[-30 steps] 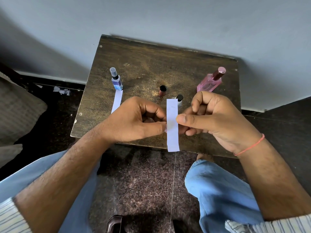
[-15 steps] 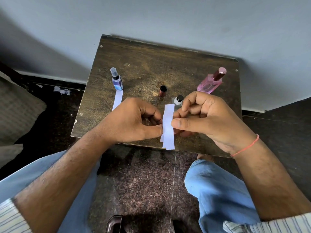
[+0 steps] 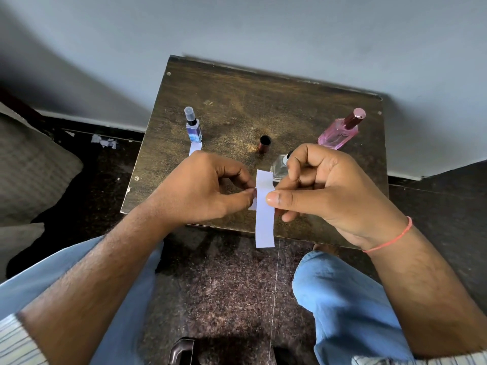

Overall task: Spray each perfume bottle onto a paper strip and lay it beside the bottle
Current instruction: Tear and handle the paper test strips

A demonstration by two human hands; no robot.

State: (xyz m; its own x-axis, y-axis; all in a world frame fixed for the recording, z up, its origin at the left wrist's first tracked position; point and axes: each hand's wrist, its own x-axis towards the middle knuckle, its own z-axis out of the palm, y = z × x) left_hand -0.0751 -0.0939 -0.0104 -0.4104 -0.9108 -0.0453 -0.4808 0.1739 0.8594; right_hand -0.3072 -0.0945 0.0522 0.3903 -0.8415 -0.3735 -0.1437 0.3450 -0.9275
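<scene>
From the head camera, both hands are over the dark wooden counter (image 3: 237, 101): the left hand (image 3: 205, 191) pinches the left edge of a narrow white paper strip (image 3: 264, 219) between thumb and curled fingers, and the right hand (image 3: 329, 191) pinches its right edge the same way, the strip hanging upright past the counter's near edge. Behind the strip a small clear glass bottle (image 3: 279, 168) peeks out beside the right hand, its dark red cap (image 3: 264, 144) standing apart; a blue bottle (image 3: 193, 127) with another strip (image 3: 195, 148) just before it stands left, a pink bottle (image 3: 340, 133) right.

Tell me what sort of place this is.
Probably a room in a home, not a lab or shop: a small worn wooden table pushed against a plain painted wall, a speckled stone floor, and a cushion at the left edge.
</scene>
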